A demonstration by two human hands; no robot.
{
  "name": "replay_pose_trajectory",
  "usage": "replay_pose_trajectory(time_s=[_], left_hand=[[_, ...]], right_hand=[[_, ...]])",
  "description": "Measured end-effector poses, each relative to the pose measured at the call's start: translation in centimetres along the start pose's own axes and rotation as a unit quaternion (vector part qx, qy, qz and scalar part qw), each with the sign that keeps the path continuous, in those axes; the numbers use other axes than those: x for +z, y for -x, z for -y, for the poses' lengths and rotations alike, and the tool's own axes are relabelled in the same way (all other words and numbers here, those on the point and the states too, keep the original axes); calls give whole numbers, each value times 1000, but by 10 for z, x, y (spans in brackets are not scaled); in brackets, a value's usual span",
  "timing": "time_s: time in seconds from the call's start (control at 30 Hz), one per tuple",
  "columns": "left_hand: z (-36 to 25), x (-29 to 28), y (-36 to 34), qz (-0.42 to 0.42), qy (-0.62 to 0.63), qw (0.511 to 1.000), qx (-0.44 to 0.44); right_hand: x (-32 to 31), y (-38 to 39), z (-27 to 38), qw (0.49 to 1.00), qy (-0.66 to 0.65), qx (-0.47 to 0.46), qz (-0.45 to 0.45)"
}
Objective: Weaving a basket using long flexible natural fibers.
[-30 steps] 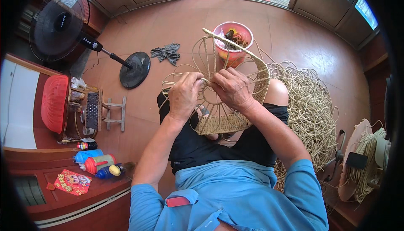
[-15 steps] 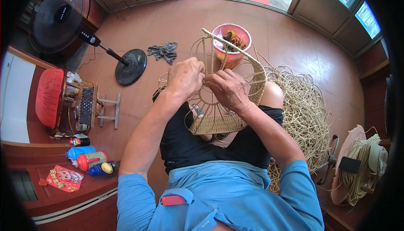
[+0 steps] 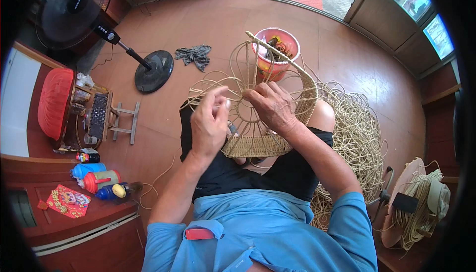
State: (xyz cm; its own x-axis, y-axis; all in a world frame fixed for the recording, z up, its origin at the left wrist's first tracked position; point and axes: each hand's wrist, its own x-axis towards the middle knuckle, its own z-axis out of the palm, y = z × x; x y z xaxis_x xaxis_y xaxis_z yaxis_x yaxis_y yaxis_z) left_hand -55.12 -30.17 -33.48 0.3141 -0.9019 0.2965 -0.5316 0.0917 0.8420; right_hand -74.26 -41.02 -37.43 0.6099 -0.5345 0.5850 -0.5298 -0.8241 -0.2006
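A partly woven basket (image 3: 260, 146) of tan cord rests across my lap. It has a small ring in the middle, spokes and loops fanning out from it, and closely woven bands at the near and right edges. My right hand (image 3: 271, 104) is closed at the top of the ring, thumb and fingers pinching the basket's cord there. Just left of the basket, my left hand (image 3: 209, 123) is raised with its fingers apart, and I see nothing held in it. Loose cord loops (image 3: 210, 81) stick out beyond its fingertips.
A big heap of tan cord (image 3: 354, 133) lies on the floor at the right, near a cord-wound reel (image 3: 419, 207). Beyond the basket stands a pink bucket (image 3: 292, 49) with things inside. At the left are a standing fan (image 3: 154, 71), dark crumpled cloth (image 3: 194, 55) and several bottles (image 3: 101, 180).
My left hand has let go at the ring and moved down and left, its fingers opening. Cord loops now spread further left, and a strand shows on the floor. My right hand keeps its pinch.
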Motion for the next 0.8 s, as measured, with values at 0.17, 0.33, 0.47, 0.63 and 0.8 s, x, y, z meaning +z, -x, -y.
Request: replay_pose_trajectory(time_s=[0.17, 0.33, 0.47, 0.63, 0.8], left_hand=[[14, 22, 38, 31, 154, 980, -120], [21, 27, 38, 52, 183, 974, -125], [15, 25, 34, 19, 208, 970, -129], [9, 30, 44, 34, 271, 945, -181], [11, 53, 53, 48, 298, 934, -189]], right_hand=[[-3, -3, 5, 1000, 13, -1, 25], [-6, -7, 9, 998, 31, 22, 44], [-7, -10, 10, 999, 39, 10, 26], [-10, -18, 12, 988, -14, 88, 126], [-18, -30, 13, 974, -59, 124, 178]])
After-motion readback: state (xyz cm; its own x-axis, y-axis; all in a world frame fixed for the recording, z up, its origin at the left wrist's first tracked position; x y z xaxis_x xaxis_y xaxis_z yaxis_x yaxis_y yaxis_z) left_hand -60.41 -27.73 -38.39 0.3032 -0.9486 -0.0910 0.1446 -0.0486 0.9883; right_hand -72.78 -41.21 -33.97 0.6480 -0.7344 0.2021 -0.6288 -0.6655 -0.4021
